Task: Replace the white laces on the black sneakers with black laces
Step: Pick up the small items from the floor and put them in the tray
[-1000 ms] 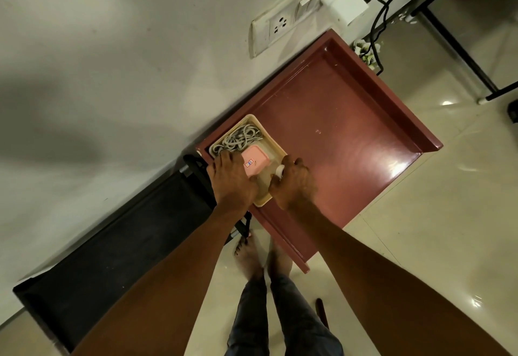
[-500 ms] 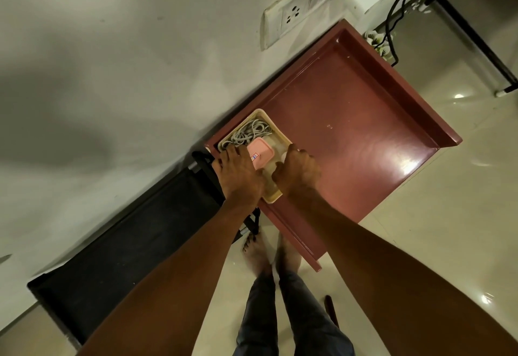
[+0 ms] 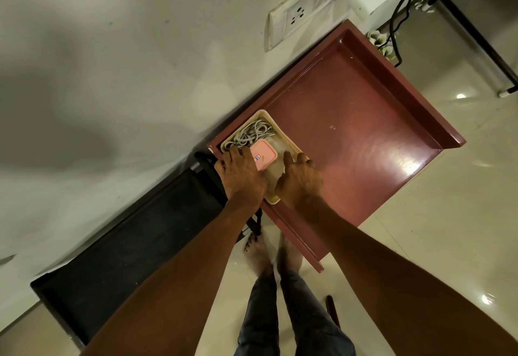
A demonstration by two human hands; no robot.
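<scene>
Left hand [image 3: 243, 179]: forearm extended toward 12 o'clock, palm down, fingers spread. Right hand [image 3: 300, 182]: alongside at 3 o'clock, palm down, fingers extended.

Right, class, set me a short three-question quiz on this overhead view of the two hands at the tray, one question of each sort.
1. True or false: the pink case lies inside the cream tray.
2. Multiple choice: the tangle of pale laces sits at which end of the tray? A, the end nearer the wall; B, the end nearer the person; C, outside it on the red table.
3. Short answer: which hand partly covers the pink case?

Key: 1 true. 2 A. 3 the left hand; the right hand is over the tray's right side, beside the case.
</scene>
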